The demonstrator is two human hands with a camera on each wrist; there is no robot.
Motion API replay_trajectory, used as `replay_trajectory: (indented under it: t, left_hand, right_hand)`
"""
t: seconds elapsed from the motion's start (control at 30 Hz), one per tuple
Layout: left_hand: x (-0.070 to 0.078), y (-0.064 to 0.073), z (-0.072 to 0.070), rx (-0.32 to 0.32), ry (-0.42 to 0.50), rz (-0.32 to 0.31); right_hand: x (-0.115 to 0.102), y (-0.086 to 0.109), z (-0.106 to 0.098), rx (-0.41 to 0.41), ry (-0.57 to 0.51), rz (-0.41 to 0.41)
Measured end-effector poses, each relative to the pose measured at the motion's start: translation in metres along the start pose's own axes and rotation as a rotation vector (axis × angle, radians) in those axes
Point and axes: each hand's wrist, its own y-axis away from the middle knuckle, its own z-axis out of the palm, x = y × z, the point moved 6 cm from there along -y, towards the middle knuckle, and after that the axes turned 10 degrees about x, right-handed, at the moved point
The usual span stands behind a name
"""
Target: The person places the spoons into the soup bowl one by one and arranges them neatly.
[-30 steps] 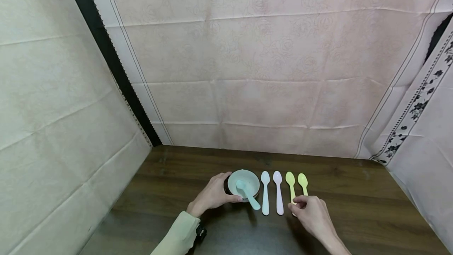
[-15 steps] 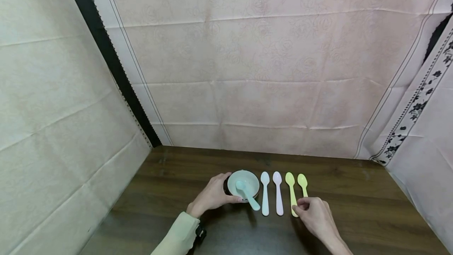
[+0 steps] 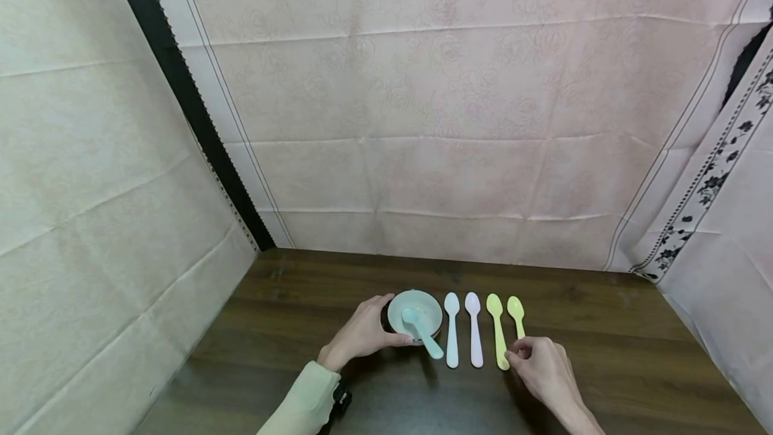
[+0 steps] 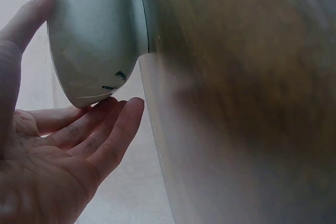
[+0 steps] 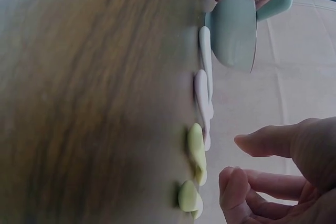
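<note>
My left hand (image 3: 368, 327) grips a pale mint bowl (image 3: 432, 307), thumb on its near side and fingers round its far side. A mint spoon (image 3: 430, 342) leans in the bowl, its handle over the rim. To the right lie a pale blue spoon (image 3: 452, 334), a lilac spoon (image 3: 474, 334) and two yellow-green ones, the left yellow-green spoon (image 3: 498, 337) and the right yellow-green spoon (image 3: 516, 311). Over the handle of the right one is my right hand (image 3: 543, 369), hiding its end. In the right wrist view, that hand's thumb (image 5: 268, 141) and fingers stand apart, with nothing between them.
Everything rests on a dark wooden table (image 3: 628, 348). A pale cloth (image 3: 447, 119) hangs behind it, with another pale cloth (image 3: 109, 233) at the left and a flower-bordered cloth (image 3: 725, 247) at the right.
My right hand has shifted slightly to the right, off the left yellow-green spoon, whose handle end now shows. The left hand and the bowl stay in place.
</note>
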Motion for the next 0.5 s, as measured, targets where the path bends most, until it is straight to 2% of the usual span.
replay_trajectory:
  t: [0.5]
  left_hand:
    - [-0.001,-0.002,0.001,-0.001,0.0,0.014]
  right_hand:
    - [0.012,-0.005,0.003,0.018,0.01,-0.007]
